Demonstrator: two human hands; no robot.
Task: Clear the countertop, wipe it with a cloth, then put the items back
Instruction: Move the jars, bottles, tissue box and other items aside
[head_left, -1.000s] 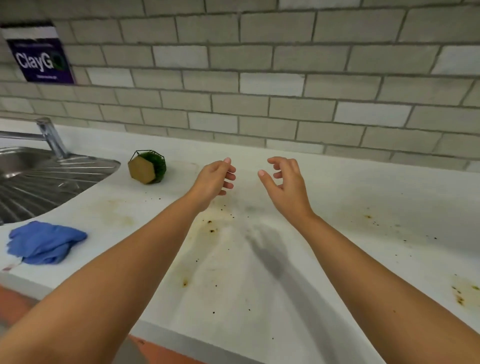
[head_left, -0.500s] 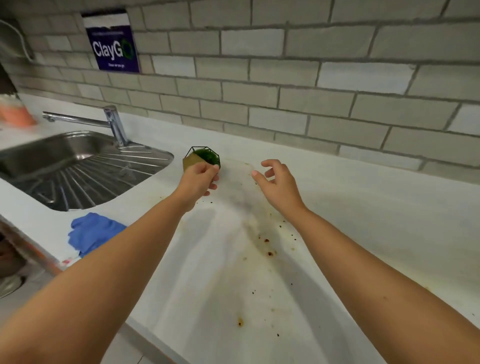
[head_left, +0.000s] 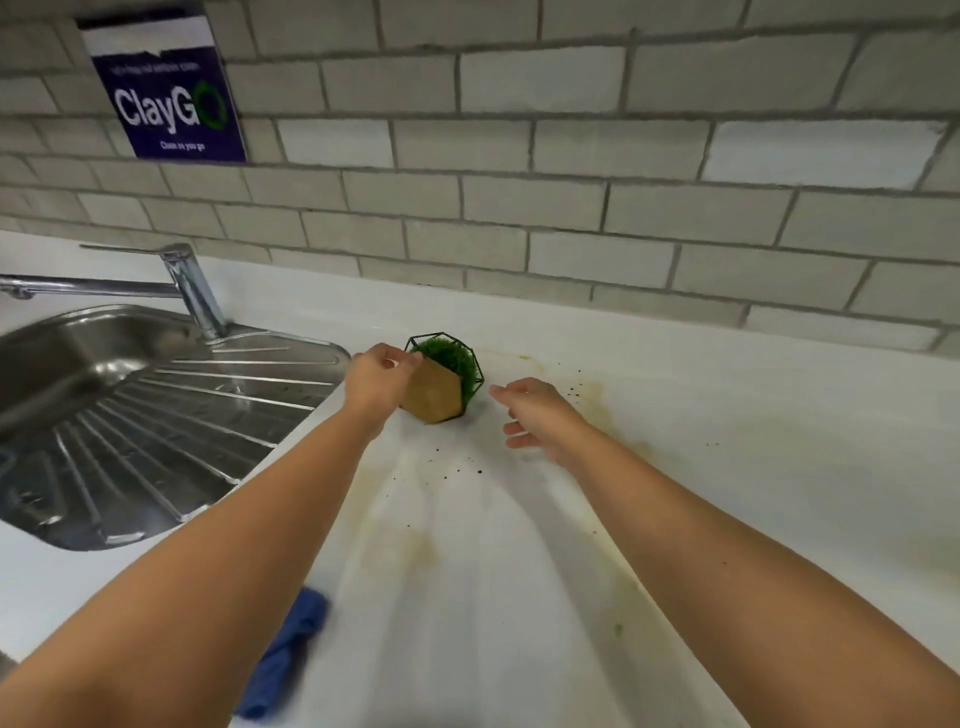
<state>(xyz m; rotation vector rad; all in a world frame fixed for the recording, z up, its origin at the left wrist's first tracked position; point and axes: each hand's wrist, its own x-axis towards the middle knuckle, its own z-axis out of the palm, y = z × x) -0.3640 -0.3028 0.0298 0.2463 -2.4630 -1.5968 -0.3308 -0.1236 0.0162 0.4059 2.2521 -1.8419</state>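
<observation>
A small fake plant (head_left: 444, 382), green tuft in a tan hexagonal pot with a black wire frame, stands on the white countertop (head_left: 727, 415) beside the sink drainer. My left hand (head_left: 376, 382) is at its left side, fingers curled against the pot and wire frame. My right hand (head_left: 535, 415) hovers just right of the plant, fingers relaxed, holding nothing. A blue cloth (head_left: 283, 660) lies crumpled near the counter's front edge, partly hidden under my left forearm. The countertop shows yellowish stains and dark crumbs.
A steel sink with ribbed drainer (head_left: 156, 431) and a tap (head_left: 192, 291) fill the left. A grey brick wall (head_left: 571, 208) backs the counter, with a purple "ClayGo" sign (head_left: 166, 98) stuck on it.
My left hand has closed in on the plant's left side and my right hand has moved nearer to its right side. The view has shifted left and closer.
</observation>
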